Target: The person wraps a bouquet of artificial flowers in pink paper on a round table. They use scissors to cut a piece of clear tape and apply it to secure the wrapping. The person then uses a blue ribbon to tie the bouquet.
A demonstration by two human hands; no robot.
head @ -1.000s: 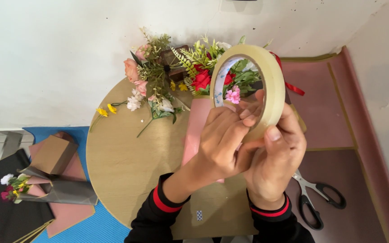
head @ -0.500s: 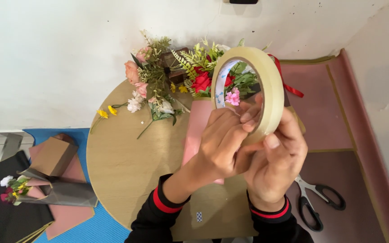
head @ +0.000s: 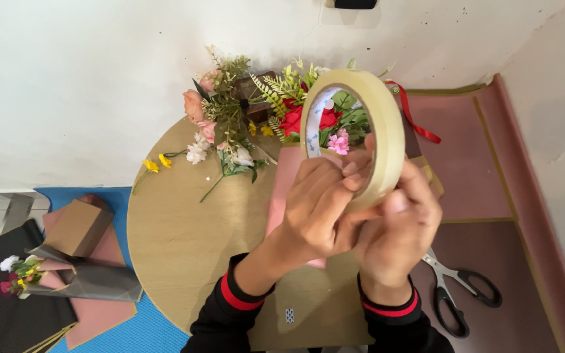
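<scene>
A roll of cream masking tape [head: 379, 124] is held upright above a round wooden table [head: 178, 235]. My right hand [head: 400, 229] grips the roll's lower rim from behind. My left hand [head: 322, 202] presses its fingertips against the roll's lower inner edge. Both wrists wear black sleeves with red cuffs. Behind the roll lie artificial flowers [head: 230, 117]: peach roses, red roses, ferns, small white and pink blooms. Pink paper [head: 286, 183] lies under my hands, partly hidden.
Black-handled scissors [head: 462, 294] lie on the dark pink floor mat at the right. Two yellow flowers [head: 155, 162] rest on the table's left side. On the left floor sit a brown box [head: 76, 225], folded grey and pink papers [head: 93, 281] and a small wrapped bouquet [head: 17, 271].
The roll and both hands have shifted slightly; my left fingers keep working along the roll's lower edge. Nothing else has moved.
</scene>
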